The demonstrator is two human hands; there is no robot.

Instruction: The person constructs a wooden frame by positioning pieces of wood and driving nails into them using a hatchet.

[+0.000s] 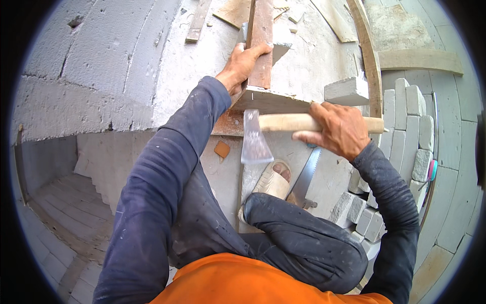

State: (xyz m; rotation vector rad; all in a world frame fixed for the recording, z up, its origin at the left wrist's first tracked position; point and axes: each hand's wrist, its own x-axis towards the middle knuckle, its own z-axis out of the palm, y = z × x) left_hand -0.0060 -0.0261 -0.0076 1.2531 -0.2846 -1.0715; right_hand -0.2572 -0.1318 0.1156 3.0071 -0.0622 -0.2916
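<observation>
My left hand (242, 66) is closed around a reddish-brown wooden plank (261, 30), near the plank's close end, which comes to the edge of a pale ledge. In my right hand (340, 129) is a hatchet (257, 139), gripped by its light wooden handle. The metal head points left and sits just nearer to me than the plank's end, apart from it. The blade is slightly blurred. Under the plank, a pale block (281, 49) shows in part.
A handsaw (306, 175) lies by my sandalled foot (276, 181). Grey blocks (405, 116) are stacked at the right, with a long timber (368, 50) beside them. At the left rises a block wall (101, 45); below it is a drop with steps (93, 167). Wood scraps (198, 23) litter the ledge.
</observation>
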